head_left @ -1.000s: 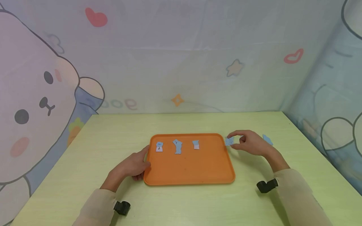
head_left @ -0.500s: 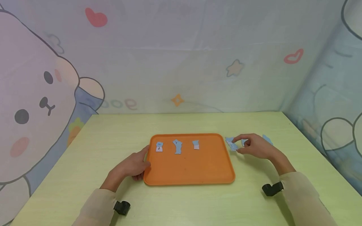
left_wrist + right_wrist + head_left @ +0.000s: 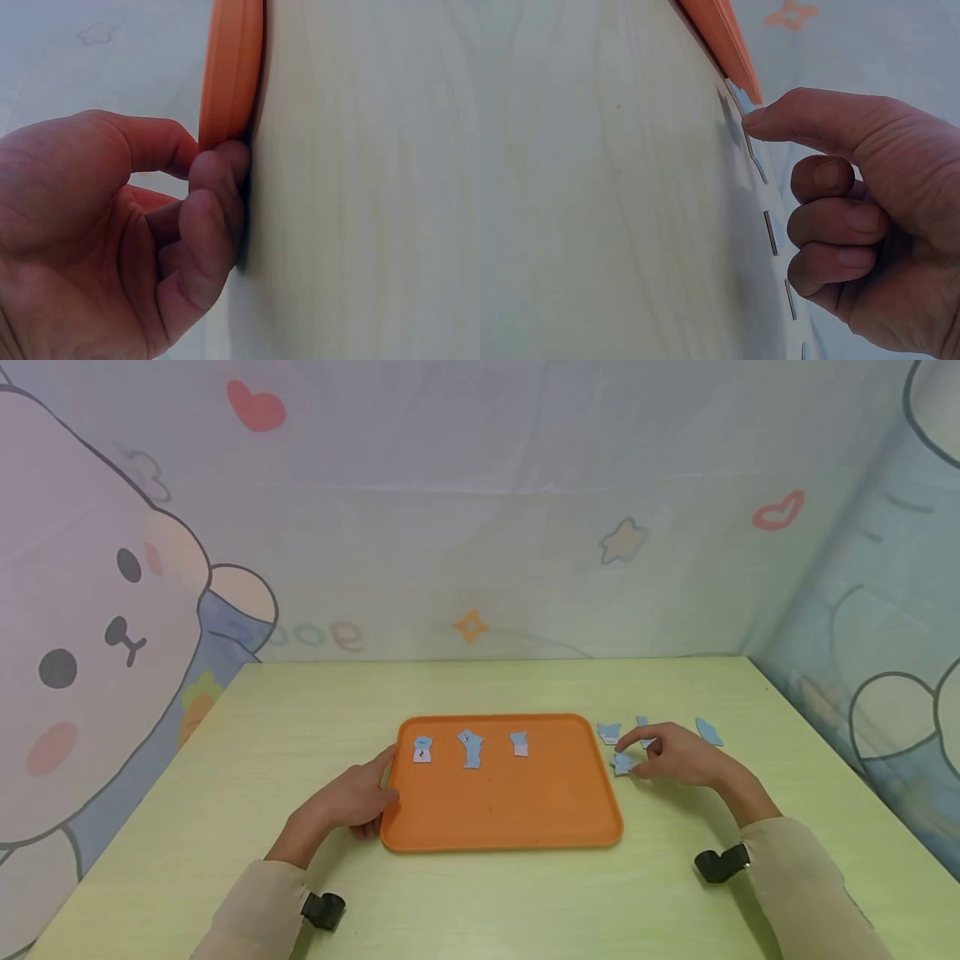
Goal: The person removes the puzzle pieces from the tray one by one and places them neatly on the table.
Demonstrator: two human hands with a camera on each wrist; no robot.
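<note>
In the head view, my left hand grips the left edge of an orange tray. The left wrist view shows its curled fingers low at the tray's rim, close to the tabletop. Just past the tray's right edge, my right hand pinches a small light-blue puzzle piece between thumb and index finger. Seen from the right wrist, the thumb is at that piece's thin edge, with a shadow beside it on the table; the other fingers are curled in.
On the tray lie a blue-and-white piece, a taller blue piece and another small piece in a row. Beyond my right hand are a blue piece, a partly hidden one and a leaf-shaped one.
My right hand has drawn the puzzle piece toward me and slightly right, out from over another blue piece, which now shows separately. My left hand and the tray stay put.
</note>
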